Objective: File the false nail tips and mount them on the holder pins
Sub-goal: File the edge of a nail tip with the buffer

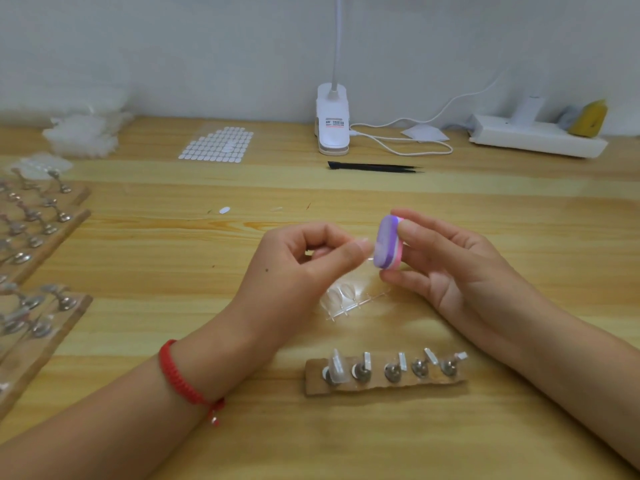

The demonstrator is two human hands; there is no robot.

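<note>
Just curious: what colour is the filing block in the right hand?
The filing block is purple, with white and pink edge layers; head view.

The table is pale, smooth-grained wood. The near holder strip looks like rough brown wood with shiny metal pins. Clear glossy plastic nail tips lie beside a matt, foam-like buffer block.
</note>
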